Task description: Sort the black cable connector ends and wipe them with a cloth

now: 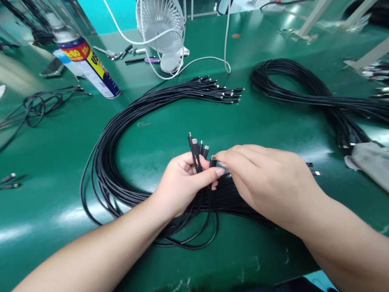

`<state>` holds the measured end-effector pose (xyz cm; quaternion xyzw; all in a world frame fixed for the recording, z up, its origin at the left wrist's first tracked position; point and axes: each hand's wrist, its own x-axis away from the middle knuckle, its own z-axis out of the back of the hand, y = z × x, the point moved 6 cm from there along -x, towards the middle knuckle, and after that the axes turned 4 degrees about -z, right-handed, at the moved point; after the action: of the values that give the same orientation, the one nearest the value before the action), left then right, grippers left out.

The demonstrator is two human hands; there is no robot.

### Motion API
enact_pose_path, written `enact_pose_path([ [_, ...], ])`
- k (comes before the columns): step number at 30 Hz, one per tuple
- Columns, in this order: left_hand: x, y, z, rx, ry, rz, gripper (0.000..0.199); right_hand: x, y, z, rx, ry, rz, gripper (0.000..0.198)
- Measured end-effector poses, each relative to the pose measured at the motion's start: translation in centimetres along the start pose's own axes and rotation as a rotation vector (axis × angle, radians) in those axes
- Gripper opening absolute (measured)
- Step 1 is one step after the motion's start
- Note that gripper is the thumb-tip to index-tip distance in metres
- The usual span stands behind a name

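Several black USB cables (196,150) stand up out of my left hand (188,174), their metal plug ends pointing upward. My left fingers and thumb are closed round them. Close beside it, my right hand (264,174) has its fingertips pinched at one more black plug (213,161), which sits by my left thumb. Whether the right fingers grip that plug or only touch it is partly hidden. Below both hands runs a large curved bundle of black cables (105,150), whose far plug ends (225,93) fan out on the green table.
A spray can (88,61) stands at the back left near a white fan (161,32) with a trailing white cord (209,59). Another coiled cable bundle (291,77) lies at the right. Loose cables (39,105) lie on the left of the green table (54,174).
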<state>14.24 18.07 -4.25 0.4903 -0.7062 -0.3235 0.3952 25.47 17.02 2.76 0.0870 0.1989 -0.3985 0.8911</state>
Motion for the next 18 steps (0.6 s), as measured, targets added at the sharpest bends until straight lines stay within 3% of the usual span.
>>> enact_pose_path([
  [18, -0.01, -0.28, 0.21, -0.026, 0.030, 0.022, 0.034, -0.05, -0.20, 0.00, 0.010, -0.015, -0.005, 0.028],
])
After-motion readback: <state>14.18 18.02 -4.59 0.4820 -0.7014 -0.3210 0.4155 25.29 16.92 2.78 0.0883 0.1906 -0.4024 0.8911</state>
